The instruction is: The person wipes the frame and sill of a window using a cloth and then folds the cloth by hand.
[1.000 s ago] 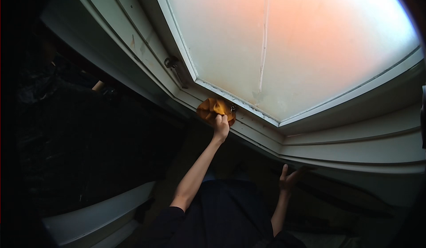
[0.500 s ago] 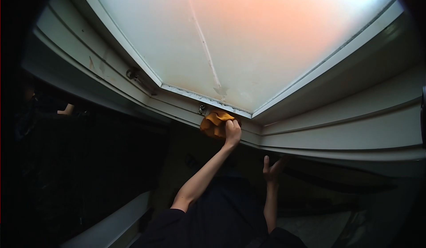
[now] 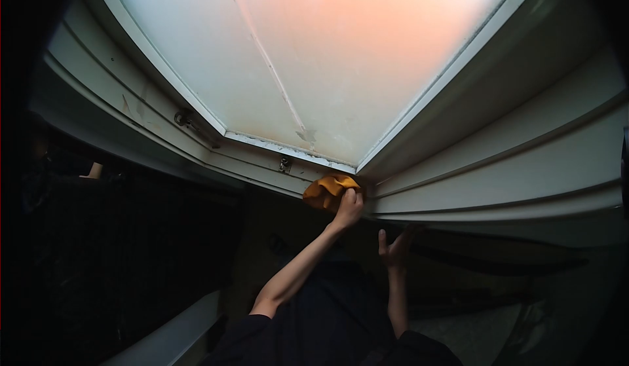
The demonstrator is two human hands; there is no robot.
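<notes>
A crumpled orange-yellow cloth (image 3: pixel 324 194) is bunched in my left hand (image 3: pixel 348 210), whose fingers are closed around it. It rests against the pale window frame (image 3: pixel 252 171), at the corner where the lower and right sides meet. Just above it lies the bottom edge of a frosted glass pane (image 3: pixel 288 58) with a streak down it. Lower and to the right, my right hand (image 3: pixel 394 251) has its thumb raised and apart from the fingers. Those fingers reach up to the frame's underside and are partly lost in shadow; they appear to hold nothing.
Small metal latches (image 3: pixel 284 164) sit on the lower frame, with another fitting (image 3: pixel 184 118) farther left. The ledges of the frame run out to both sides. A pale panel (image 3: pixel 171 330) stands at lower left. Part of another person's arm (image 3: pixel 95 169) shows in the dark at far left.
The cloth in my left hand has slid right along the frame, into the corner. My right hand stays under the edge. The view has shifted slightly.
</notes>
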